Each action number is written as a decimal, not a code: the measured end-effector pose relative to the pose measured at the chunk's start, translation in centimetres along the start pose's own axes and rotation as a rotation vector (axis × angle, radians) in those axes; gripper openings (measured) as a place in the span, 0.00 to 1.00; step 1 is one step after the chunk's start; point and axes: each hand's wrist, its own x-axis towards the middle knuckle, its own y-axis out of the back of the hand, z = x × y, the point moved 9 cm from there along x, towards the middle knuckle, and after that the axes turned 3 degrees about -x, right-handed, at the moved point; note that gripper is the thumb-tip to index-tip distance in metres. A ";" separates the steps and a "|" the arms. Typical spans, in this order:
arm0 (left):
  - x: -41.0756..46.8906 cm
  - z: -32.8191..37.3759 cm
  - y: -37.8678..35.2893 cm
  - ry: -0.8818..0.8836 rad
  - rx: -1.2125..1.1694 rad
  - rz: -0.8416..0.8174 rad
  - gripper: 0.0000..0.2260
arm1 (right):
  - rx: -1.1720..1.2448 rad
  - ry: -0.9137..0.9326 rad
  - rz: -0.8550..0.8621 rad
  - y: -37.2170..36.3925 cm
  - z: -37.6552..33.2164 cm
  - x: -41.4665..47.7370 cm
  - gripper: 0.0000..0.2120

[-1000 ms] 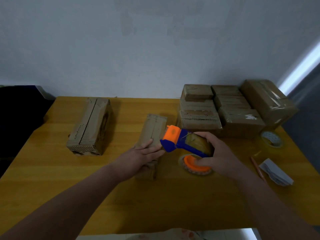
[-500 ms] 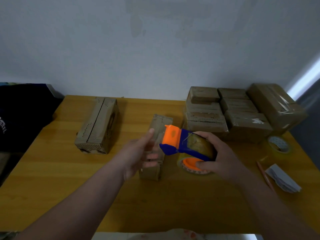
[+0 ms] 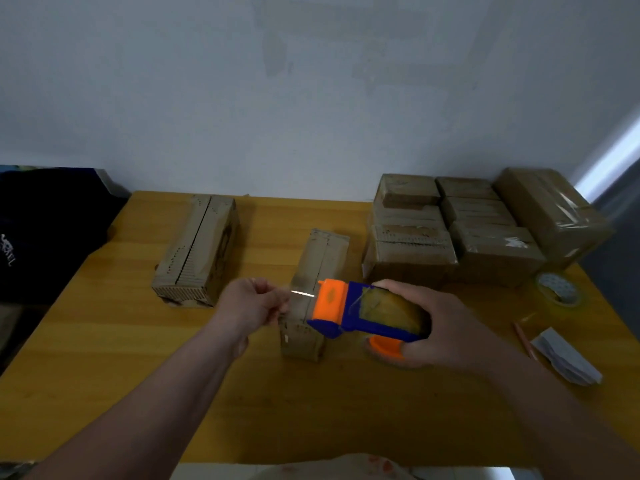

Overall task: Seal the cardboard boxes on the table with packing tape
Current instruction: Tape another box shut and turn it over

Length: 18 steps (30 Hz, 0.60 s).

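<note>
Above near tabletop, right grip clamped round blue-orange tape dispenser. Left grip, just left of it, pinched free tape end. Directly beyond both grips: unsealed box. Farther left, second box; far right, taped stack.

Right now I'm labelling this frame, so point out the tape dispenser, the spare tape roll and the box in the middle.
tape dispenser [image 3: 331, 300], head view, its orange front plate.
spare tape roll [image 3: 565, 303], head view, its near rim.
middle box [image 3: 323, 258], head view, its top flap.
</note>
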 end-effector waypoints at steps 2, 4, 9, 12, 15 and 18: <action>0.6 -0.8 2.0 0.009 0.022 0.079 0.06 | -0.022 -0.016 0.000 0.6 1.0 -0.8 0.33; 0.7 -1.7 2.7 0.017 0.046 0.095 0.07 | -0.076 -0.051 -0.031 0.5 2.2 -1.4 0.34; 0.5 -3.0 2.5 -0.008 0.085 0.156 0.11 | -0.113 -0.058 -0.027 -0.3 2.8 -1.5 0.32; 0.6 -3.3 2.7 -0.034 0.111 0.199 0.14 | -0.140 -0.048 -0.034 -0.6 2.9 -1.2 0.32; 0.6 -3.6 2.9 -0.048 0.153 0.232 0.15 | -0.208 -0.057 -0.039 -1.0 3.5 -0.9 0.33; 0.7 -3.8 3.0 -0.066 0.217 0.259 0.16 | -0.245 -0.051 -0.045 -1.3 3.9 -0.8 0.34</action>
